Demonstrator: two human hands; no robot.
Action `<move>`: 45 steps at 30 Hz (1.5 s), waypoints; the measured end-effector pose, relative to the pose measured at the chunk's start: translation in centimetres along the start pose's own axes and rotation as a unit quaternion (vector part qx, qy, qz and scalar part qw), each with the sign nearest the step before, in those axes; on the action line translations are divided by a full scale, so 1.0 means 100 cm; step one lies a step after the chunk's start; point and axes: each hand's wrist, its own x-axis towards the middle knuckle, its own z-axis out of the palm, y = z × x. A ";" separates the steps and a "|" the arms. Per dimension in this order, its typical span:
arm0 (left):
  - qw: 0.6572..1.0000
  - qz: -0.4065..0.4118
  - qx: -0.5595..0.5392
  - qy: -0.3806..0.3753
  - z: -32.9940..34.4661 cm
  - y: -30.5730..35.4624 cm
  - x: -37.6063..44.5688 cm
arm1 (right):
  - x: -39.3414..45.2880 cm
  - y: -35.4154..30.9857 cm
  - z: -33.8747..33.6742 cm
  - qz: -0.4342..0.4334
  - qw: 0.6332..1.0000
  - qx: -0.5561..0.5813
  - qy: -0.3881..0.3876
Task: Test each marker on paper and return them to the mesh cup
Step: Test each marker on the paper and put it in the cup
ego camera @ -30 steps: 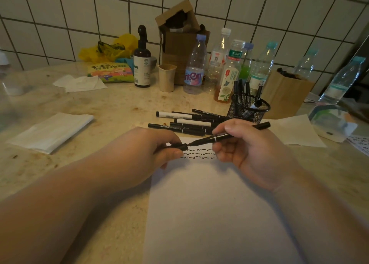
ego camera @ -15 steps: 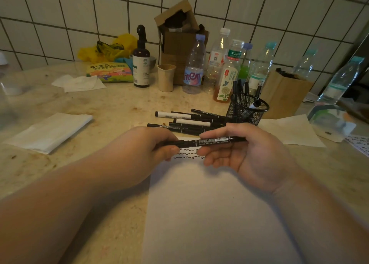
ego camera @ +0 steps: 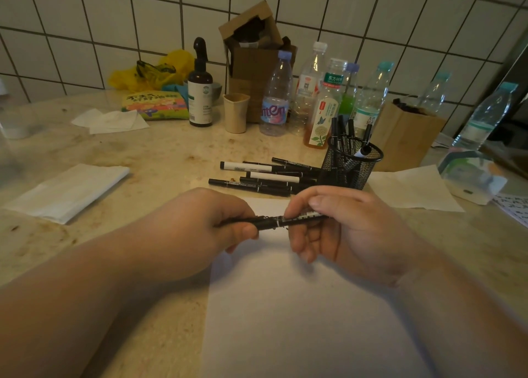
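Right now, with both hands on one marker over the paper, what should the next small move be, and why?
Probably the right hand should carry the marker to the mesh cup: it looks capped, and the left hand also grips it.

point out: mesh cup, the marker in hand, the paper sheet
mesh cup (ego camera: 347,174): head view, on its front mesh wall.
marker in hand (ego camera: 273,222): head view, mid-barrel, between the two hands.
paper sheet (ego camera: 300,314): head view, on its bare middle.
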 end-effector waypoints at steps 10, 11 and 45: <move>0.989 0.032 -0.098 0.108 0.002 0.002 0.003 | 0.006 0.001 0.003 -0.070 0.996 0.027 0.044; 0.987 0.024 -0.112 0.116 0.002 0.002 0.005 | 0.008 0.002 0.004 -0.080 0.995 0.026 0.056; 0.992 -0.023 -0.012 0.124 0.004 -0.007 0.013 | 0.016 -0.016 -0.038 -0.210 0.848 -0.153 0.463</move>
